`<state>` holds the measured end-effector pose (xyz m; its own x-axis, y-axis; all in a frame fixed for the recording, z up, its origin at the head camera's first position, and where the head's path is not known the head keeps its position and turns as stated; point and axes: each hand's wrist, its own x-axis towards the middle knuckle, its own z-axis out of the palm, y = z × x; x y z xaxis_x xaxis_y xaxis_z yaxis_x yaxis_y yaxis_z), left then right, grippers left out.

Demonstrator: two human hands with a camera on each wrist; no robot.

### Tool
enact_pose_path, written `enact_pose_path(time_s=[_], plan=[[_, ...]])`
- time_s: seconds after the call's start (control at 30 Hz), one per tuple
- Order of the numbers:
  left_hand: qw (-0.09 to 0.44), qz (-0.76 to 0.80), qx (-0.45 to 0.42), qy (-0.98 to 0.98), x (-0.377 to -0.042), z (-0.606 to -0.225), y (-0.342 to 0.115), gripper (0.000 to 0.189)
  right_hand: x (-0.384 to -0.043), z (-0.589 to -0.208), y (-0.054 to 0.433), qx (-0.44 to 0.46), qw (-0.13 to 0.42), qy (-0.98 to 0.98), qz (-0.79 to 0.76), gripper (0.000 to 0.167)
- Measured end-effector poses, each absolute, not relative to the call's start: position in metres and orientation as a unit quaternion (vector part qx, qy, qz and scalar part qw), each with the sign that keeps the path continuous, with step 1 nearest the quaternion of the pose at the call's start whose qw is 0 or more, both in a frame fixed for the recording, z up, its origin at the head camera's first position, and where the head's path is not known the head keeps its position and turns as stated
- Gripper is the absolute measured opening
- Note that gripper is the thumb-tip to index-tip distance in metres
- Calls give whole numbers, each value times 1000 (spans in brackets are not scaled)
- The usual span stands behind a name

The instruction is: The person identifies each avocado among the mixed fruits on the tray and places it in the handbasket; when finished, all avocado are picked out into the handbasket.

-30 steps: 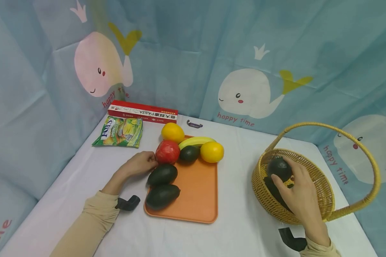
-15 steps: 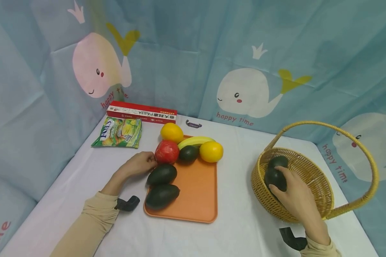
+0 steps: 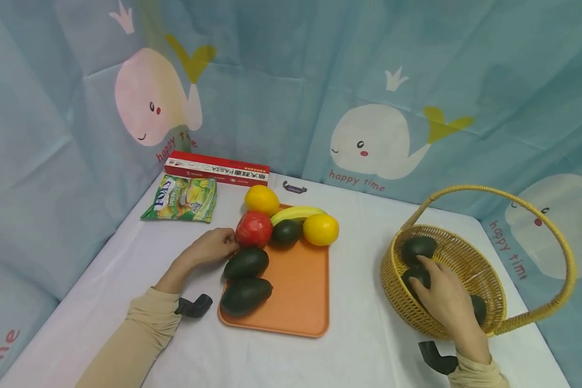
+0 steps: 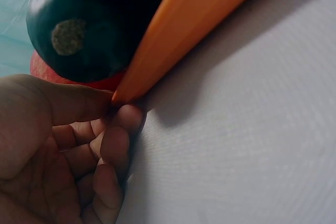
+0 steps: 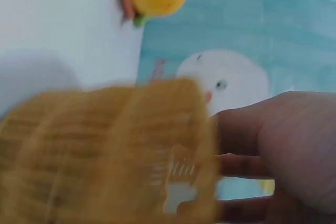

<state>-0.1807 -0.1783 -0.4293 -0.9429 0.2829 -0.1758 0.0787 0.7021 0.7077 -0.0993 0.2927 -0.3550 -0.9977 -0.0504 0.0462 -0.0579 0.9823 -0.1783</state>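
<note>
Take the basket point(image 3: 395, 299) as the reference point. The right hand point(image 3: 443, 296) is inside the basket, with thumb and forefinger bent about the held avocado point(image 3: 417, 277) at the basket's left side; the basket's wall covers much of this hand in the right wrist view, so the firmness of the grip cannot be told. The second avocado point(image 3: 419, 248) lies at the basket's far left, and the third avocado point(image 3: 478, 309) at its near right, partly covered by the hand. The tray point(image 3: 298, 285) lies well to the left of the basket; the left hand point(image 3: 213, 246) pinches its rim, fingers clamped, on the side away from the basket. The step in hand appears to be handling the held avocado. Support the fruit until it rests fully; if released early, it may roll. Move the hand vertically to clear the basket's handle point(image 3: 475, 188). Apply only light force to the tray, since tilting could unseat the pomegranate point(image 3: 254, 229).
</note>
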Motion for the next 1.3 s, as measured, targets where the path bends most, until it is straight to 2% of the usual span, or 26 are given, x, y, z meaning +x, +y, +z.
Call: enact_pose_path(time_s=[0.2,0.3,0.47,0.7,0.9,1.03,1.3], plan=[[134,371,102,913,-182,-430,-178,13,-99,-359,243,130,163,-972,107,45],[132,370,104,914,-182,-430,-178,13,-100,-368,214,188,187,-959,99,45],[133,366,106,915,-182,-431,-178,14,-94,-382,165,269,150,-947,95,51],[126,365,109,916,-181,-433,-180,15,-81,-394,105,431,102,-894,75,56],[129,369,106,914,-180,-434,-180,15,-70,-400,70,504,67,-861,9,68],[131,376,106,911,-180,-434,-179,15,-67,-403,59,520,74,-851,-2,67],[123,372,117,913,-182,-433,-178,14,-70,-403,66,466,79,-881,25,58]])
